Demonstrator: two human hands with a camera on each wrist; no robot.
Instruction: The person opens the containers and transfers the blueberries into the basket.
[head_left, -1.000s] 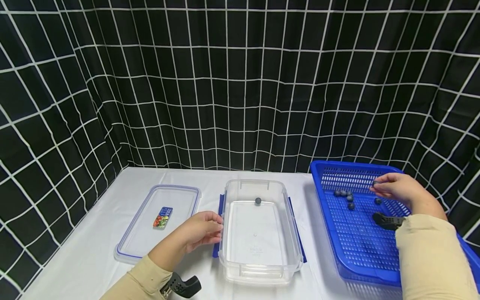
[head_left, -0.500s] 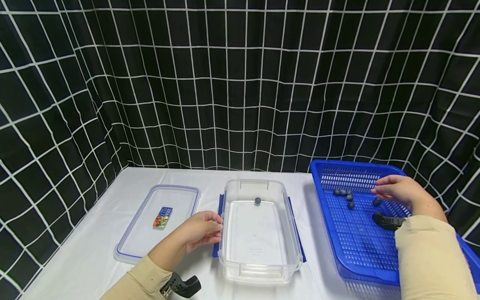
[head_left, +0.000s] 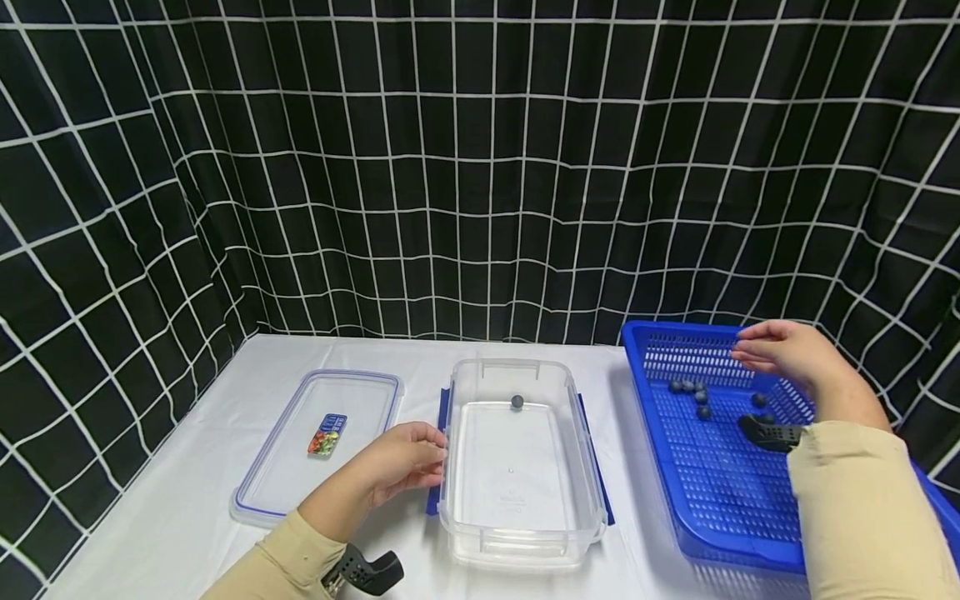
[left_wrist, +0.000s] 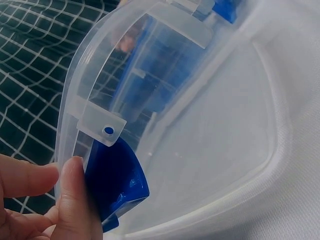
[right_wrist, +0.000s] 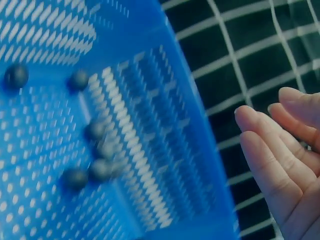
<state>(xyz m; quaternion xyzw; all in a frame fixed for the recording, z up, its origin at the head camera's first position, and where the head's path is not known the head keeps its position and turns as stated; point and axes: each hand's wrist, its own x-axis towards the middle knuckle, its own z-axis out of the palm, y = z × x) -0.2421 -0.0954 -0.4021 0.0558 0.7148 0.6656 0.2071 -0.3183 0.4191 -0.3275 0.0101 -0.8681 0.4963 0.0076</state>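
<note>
A clear food container (head_left: pixel 517 554) stands mid-table, with one blueberry (head_left: pixel 517 402) inside near its far end. My left hand (head_left: pixel 408 462) holds its left edge; in the left wrist view, fingers and thumb lie at the rim beside the blue side latch (left_wrist: pixel 117 175). My right hand (head_left: pixel 787 354) is over the far right part of the blue basket (head_left: pixel 652 467), fingers slightly bent. In the right wrist view I see nothing between its fingers (right_wrist: pixel 270 165). Several blueberries (head_left: pixel 703 412) lie on the basket floor, some clustered, others (head_left: pixel 759 400) under my right hand.
The container's clear lid (head_left: pixel 285 467), edged in blue and bearing a picture label (head_left: pixel 327 435), lies flat to the left. White cloth covers the table (head_left: pixel 172 500). A black curtain with white grid lines (head_left: pixel 487 208) encloses the back and sides.
A blueberry that my right fingers pinched is gone from between them, and an additional one shows on the basket floor below. My right hand has risen slightly and moved left. The left hand stays put.
</note>
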